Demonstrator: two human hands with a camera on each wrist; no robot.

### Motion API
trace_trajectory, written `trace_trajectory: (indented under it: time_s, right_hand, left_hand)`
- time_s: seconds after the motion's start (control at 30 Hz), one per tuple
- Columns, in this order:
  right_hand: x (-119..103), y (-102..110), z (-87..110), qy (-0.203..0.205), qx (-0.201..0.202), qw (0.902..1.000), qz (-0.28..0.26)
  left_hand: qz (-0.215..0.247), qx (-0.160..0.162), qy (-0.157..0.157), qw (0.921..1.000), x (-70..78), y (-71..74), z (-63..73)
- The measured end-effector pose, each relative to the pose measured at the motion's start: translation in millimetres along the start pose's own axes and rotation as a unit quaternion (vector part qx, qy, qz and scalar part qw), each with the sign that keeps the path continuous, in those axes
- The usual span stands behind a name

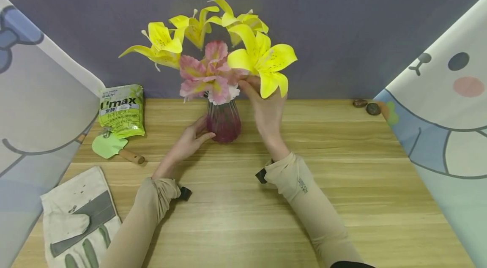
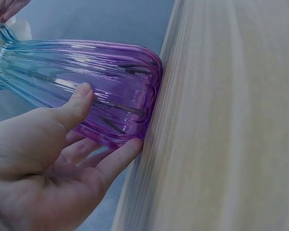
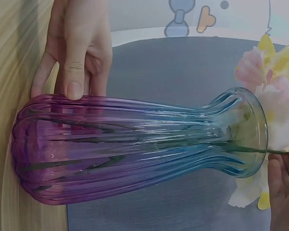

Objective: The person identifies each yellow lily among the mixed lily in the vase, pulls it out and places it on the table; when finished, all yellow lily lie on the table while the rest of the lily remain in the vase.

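A ribbed glass vase [image 1: 223,123], purple at the base and blue toward its flared mouth, stands upright on the wooden table. My left hand [image 1: 191,140] holds its lower part, thumb on the near side and fingers reaching behind. At the vase's mouth my right hand [image 1: 269,111] pinches a green flower stem [image 3: 277,152] that runs down into the glass. A yellow lily [image 1: 262,58] partly covers this hand in the head view. Beside it a pink flower [image 1: 211,75] sits over the rim, with more yellow lilies [image 1: 163,44] around it. Dark stems show through the glass.
On the left lie a green fertilizer bag [image 1: 121,109], a small green trowel [image 1: 108,146] with a wooden handle, and white-and-grey work gloves [image 1: 80,217]. Two dark, stone-like pieces [image 1: 373,109] are at the back right. A grey wall panel [image 1: 331,39] rises behind the table.
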State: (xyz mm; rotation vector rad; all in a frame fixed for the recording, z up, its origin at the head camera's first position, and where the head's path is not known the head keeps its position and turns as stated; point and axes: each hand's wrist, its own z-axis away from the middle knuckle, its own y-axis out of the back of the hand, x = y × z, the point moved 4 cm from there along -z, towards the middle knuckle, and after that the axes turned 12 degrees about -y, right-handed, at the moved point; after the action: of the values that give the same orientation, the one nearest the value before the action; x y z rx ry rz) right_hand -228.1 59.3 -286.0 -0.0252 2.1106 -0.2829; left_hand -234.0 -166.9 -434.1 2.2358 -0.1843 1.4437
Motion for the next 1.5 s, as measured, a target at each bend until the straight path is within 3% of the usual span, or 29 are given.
trace_trajectory:
  time_s: [0.23,0.37,0.77,1.23,1.5]
  right_hand:
    - [-2.0,4.5,-1.8,-0.003,0.040,0.9988,-0.029]
    - [-5.8,8.3,-4.5,0.019,0.043,0.9978,-0.047]
    - [-9.5,18.3,-14.6,0.030,0.072,0.9887,-0.128]
    - [-13.6,30.9,-21.2,-0.015,0.106,0.9756,-0.192]
    - [-12.3,35.7,-23.3,-0.034,0.134,0.9696,-0.202]
  left_hand:
    - [0.001,-0.002,-0.005,1.0000,-0.4,0.1,0.4]
    - [0.003,-0.003,-0.008,1.0000,-0.8,0.0,0.3]
    - [0.010,0.001,-0.006,0.9999,-2.2,0.7,0.9]
    - [0.010,0.003,-0.002,0.9999,0.2,3.4,0.6]
    - [0.015,0.001,-0.003,0.9999,0.4,2.0,-0.8]
